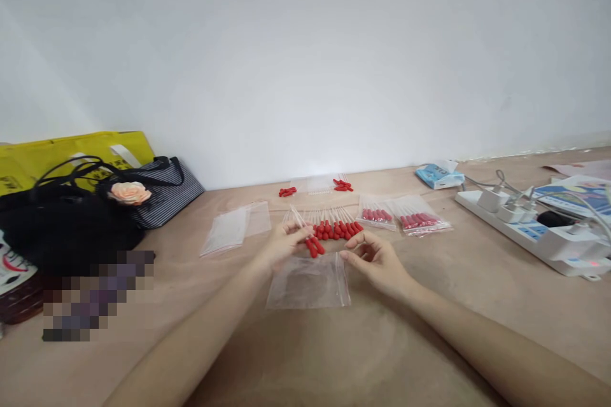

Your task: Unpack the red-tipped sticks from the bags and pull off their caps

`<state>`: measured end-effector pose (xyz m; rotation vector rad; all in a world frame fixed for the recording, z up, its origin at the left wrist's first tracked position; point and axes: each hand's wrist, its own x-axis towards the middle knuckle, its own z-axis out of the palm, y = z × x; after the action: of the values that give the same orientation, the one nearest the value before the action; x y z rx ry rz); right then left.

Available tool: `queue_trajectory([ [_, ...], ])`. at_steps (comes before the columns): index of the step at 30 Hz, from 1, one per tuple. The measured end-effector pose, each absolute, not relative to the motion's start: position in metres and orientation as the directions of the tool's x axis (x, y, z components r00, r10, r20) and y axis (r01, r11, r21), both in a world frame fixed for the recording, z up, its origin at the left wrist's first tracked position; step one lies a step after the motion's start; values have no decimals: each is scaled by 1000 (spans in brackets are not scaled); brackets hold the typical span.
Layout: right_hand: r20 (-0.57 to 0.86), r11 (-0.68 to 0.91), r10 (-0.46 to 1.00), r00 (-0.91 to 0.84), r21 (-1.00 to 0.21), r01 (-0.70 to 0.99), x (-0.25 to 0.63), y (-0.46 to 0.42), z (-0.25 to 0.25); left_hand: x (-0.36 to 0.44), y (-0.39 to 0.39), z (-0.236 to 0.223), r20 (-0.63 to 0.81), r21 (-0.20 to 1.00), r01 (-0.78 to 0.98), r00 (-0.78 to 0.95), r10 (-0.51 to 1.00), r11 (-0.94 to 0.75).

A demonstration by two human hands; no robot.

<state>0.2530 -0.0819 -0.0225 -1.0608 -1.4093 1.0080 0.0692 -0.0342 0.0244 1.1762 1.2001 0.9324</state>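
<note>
A brown tabletop runs back to a plain, pale wall. Taking the row of red-tipped sticks as the landmark, a yellow bag, a striped bag and a black bag with a peach flower crowd the tabletop far to its left. Well to its right is a white power strip with plugs in it, and a blue tissue pack lies beyond the row on that side, near the wall.

The row's sticks lie side by side, pale shafts towards the wall, red ends towards the wearer. Just in front of its left end, the left hand grasps two loose sticks between its fingers; their long axis slants, red ends forward of the row and a little rightward, shafts back and leftward. The right hand is before the row's right end, fingers curled, thumb by the corner of a clear bag; I cannot tell whether it pinches that corner. The bag lies flat in front of the row. Right of the row are a filled bag and a second filled bag, red ends also nearest the wearer.
</note>
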Motion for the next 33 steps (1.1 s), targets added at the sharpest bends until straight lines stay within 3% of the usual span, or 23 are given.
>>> queue_trajectory([
  [2, 284, 285, 958, -26, -945, 161, 262, -76, -23, 48, -11, 36, -237, 941, 270, 96, 967, 204],
  [7, 314, 314, 948, -50, -899, 306, 275, -65, -30, 23, 34, 40, -294, 863, 412, -59, 954, 292],
  [12, 343, 346, 935, -90, -831, 434, 277, -66, -31, 33, 50, 31, -309, 827, 468, -85, 947, 311],
  [23, 364, 389, 919, -152, -776, 496, 277, -71, -27, 33, 62, 22, -273, 790, 542, -105, 956, 285],
  [30, 377, 404, 912, -159, -767, 498, 276, -70, -30, 29, 65, 22, -206, 724, 647, -128, 970, 239],
  [33, 375, 407, 912, -167, -764, 501, 276, -70, -32, 27, 59, 25, -109, 692, 705, -114, 988, 158],
])
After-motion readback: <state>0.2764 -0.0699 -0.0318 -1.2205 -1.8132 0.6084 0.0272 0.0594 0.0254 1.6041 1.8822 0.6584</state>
